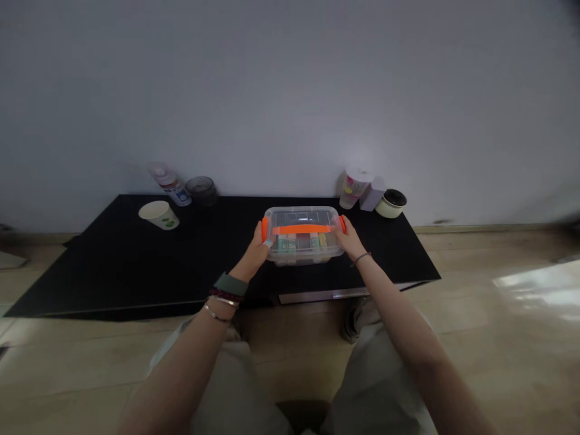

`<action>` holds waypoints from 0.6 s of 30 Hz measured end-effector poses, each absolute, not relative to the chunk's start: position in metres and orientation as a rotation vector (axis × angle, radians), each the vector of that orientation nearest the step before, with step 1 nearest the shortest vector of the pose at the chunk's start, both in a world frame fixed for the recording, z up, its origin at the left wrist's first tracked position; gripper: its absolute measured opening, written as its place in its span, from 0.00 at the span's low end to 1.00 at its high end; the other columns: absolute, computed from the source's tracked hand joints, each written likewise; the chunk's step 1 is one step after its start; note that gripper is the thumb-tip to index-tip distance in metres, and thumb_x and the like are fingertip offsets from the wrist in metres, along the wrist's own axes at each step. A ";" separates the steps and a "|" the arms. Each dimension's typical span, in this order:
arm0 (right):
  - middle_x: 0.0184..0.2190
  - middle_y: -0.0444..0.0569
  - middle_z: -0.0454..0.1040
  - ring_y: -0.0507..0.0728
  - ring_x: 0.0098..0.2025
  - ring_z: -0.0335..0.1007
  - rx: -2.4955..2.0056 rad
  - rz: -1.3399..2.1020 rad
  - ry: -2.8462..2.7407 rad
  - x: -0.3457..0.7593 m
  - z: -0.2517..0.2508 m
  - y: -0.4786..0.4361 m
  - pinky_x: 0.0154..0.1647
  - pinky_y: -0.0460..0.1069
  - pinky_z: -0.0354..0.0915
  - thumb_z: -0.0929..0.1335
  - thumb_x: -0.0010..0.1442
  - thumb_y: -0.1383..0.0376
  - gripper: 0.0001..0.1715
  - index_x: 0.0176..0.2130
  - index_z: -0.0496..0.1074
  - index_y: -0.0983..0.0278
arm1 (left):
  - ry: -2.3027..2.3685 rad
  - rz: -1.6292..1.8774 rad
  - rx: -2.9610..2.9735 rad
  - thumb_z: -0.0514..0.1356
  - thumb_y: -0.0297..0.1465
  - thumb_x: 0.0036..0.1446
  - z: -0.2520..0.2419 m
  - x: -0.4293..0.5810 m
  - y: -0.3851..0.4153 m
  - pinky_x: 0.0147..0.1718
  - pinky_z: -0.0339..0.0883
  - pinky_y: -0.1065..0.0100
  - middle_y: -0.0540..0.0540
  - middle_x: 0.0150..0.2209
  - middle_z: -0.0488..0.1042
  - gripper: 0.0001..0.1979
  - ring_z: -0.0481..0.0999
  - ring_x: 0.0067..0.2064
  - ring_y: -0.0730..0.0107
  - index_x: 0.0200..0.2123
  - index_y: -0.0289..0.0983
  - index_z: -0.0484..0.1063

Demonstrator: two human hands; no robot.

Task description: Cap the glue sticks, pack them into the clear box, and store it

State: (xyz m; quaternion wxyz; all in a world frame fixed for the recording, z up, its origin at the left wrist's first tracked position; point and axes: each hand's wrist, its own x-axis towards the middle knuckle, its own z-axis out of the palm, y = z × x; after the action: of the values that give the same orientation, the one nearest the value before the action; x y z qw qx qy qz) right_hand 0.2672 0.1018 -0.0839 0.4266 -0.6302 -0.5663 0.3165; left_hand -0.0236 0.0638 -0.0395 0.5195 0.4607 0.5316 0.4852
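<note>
Left hand (pixel 256 251) and right hand (pixel 350 238) are both shut tight on a clear plastic box (pixel 302 212), one at each end, with the fingers (pixel 267 243) around its orange clips (pixel 264 229). An orange handle (pixel 301 229) lies across the lid, and colored packs (pixel 286 244) sit inside. The box is right between the hands, over a black desk (pixel 113 272), and it is hard to tell if it touches. A paper cup (pixel 158 214) stands to the left. A spray can (pixel 170 186) and dark cup (pixel 202 190) are by the white wall (pixel 290 90). On the right are a plastic cup (pixel 354 187), a purple box (pixel 372 194) and a cream pot (pixel 390 203).
</note>
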 end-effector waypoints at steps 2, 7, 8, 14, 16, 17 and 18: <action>0.67 0.59 0.61 0.63 0.65 0.63 -1.605 0.777 -1.440 0.267 -0.084 0.102 0.65 0.61 0.60 0.64 0.63 0.51 0.44 0.71 0.52 0.64 | 1.324 1.134 1.110 0.59 0.28 0.58 -0.039 -0.023 0.064 0.71 0.40 0.56 0.40 0.73 0.47 0.41 0.46 0.73 0.56 0.72 0.36 0.46; 0.66 0.59 0.62 0.65 0.66 0.61 -1.637 0.740 -1.452 0.267 -0.078 0.100 0.66 0.63 0.58 0.65 0.63 0.51 0.43 0.70 0.54 0.64 | 1.320 1.132 1.107 0.58 0.29 0.59 -0.041 -0.024 0.063 0.71 0.41 0.58 0.40 0.73 0.44 0.42 0.47 0.73 0.57 0.72 0.35 0.43; 0.66 0.58 0.63 0.65 0.66 0.62 -1.645 0.730 -1.461 0.266 -0.075 0.099 0.66 0.64 0.58 0.65 0.62 0.51 0.43 0.69 0.55 0.64 | 1.312 1.137 1.103 0.58 0.29 0.59 -0.042 -0.024 0.063 0.71 0.41 0.58 0.41 0.73 0.44 0.42 0.47 0.73 0.58 0.72 0.36 0.43; 0.65 0.60 0.64 0.66 0.67 0.60 -1.722 0.703 -1.467 0.262 -0.059 0.094 0.68 0.62 0.55 0.66 0.62 0.55 0.41 0.68 0.57 0.69 | 1.274 1.169 1.097 0.60 0.31 0.58 -0.046 -0.025 0.063 0.70 0.42 0.57 0.42 0.73 0.46 0.41 0.48 0.72 0.57 0.72 0.40 0.47; 0.64 0.61 0.64 0.67 0.67 0.60 -1.724 0.697 -1.457 0.260 -0.056 0.093 0.69 0.62 0.54 0.66 0.61 0.56 0.41 0.68 0.58 0.71 | 1.258 1.173 1.089 0.60 0.32 0.58 -0.047 -0.025 0.063 0.70 0.43 0.57 0.41 0.73 0.45 0.41 0.48 0.72 0.56 0.72 0.39 0.47; 0.64 0.61 0.65 0.67 0.66 0.60 -1.722 0.694 -1.454 0.260 -0.054 0.093 0.69 0.62 0.54 0.66 0.61 0.56 0.41 0.67 0.59 0.71 | 1.256 1.175 1.088 0.60 0.32 0.58 -0.048 -0.026 0.064 0.70 0.44 0.56 0.40 0.73 0.45 0.41 0.48 0.72 0.56 0.72 0.38 0.47; 0.64 0.61 0.66 0.67 0.66 0.61 -1.717 0.689 -1.452 0.259 -0.053 0.092 0.69 0.63 0.54 0.67 0.61 0.56 0.40 0.67 0.60 0.70 | 1.256 1.176 1.091 0.61 0.33 0.58 -0.050 -0.026 0.064 0.70 0.44 0.56 0.40 0.73 0.45 0.41 0.48 0.72 0.55 0.72 0.38 0.47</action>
State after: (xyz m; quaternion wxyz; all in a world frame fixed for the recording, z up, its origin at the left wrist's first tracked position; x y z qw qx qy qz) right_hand 0.2591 0.0919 -0.0532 0.3846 -0.6740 -0.5697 0.2704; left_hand -0.0265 0.0642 -0.0495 0.5247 0.4558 0.5249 0.4914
